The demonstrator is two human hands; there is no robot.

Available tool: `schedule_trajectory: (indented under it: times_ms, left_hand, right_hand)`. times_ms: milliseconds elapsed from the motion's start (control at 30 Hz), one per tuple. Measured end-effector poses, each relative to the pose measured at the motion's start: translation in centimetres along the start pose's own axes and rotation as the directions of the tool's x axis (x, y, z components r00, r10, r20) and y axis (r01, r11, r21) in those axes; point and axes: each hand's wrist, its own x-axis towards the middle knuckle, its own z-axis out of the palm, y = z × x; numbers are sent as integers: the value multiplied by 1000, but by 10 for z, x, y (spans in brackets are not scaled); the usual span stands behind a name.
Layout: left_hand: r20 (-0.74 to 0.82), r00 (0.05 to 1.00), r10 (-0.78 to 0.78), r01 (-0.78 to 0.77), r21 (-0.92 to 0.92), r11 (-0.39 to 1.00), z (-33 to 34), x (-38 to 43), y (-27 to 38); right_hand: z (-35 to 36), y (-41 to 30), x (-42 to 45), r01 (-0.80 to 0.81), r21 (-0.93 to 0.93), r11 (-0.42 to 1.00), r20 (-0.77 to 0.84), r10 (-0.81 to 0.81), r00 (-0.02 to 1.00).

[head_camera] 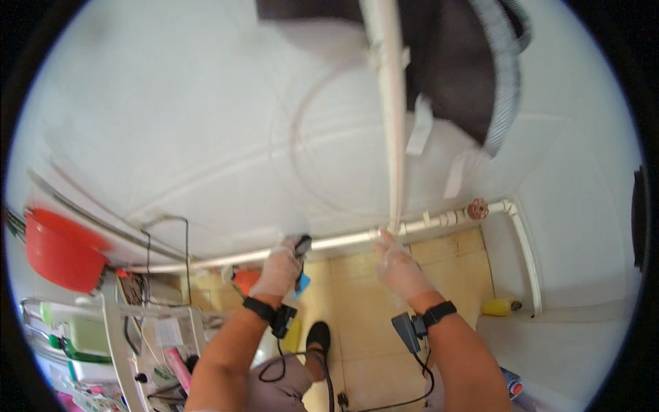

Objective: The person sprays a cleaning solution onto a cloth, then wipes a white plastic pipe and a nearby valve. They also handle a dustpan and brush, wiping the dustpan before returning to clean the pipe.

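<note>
My left hand (278, 268), in a clear plastic glove, is closed around a small dark object (302, 247) just at the white horizontal pipe (340, 240). The object's kind is hard to make out, partly hidden by my fingers. My right hand (402, 270), gloved the same way, holds nothing visible. Its fingers are spread and reach to the pipe close to where a white vertical pipe (391, 154) meets it; I cannot tell whether they touch. Behind both pipes stands a pale wall (231, 129). Each wrist wears a black strap with a cabled device.
A red basin (64, 252) hangs at the left above a white rack (114, 335) crowded with bottles. A red-handled valve (478, 208) sits on the pipe at right. Dark cloth (453, 67) hangs at the top. A yellow bottle (498, 307) lies at right on the tiled floor (360, 319).
</note>
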Motion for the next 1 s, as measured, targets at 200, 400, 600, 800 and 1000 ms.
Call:
schedule_trajectory:
  times_ms: [200,400,600,800,1000]
  left_hand:
    - [33,999,5,4,-266,964,36,23,35]
    - [419,908,19,271,-620,736,-2,6,126]
    - [258,933,250,-23,-651,758,-80,-57,156]
    - [43,910,413,-381,-307,872,-103,-111,185]
    - [9,901,433,-321,-656,683,-77,-116,175]
  right_hand:
    - [-6,-10,4,99,-51,994,-3,-99,995]
    - [-42,-56,-23,61,192,980,-76,-47,996]
    - [-63,-110,-76,-14,440,898,-1,16,1000]
    - [-75,-153,-155,47,667,744,-54,-15,998]
    - [-80,-144,-168,16,866,499,8,-45,999]
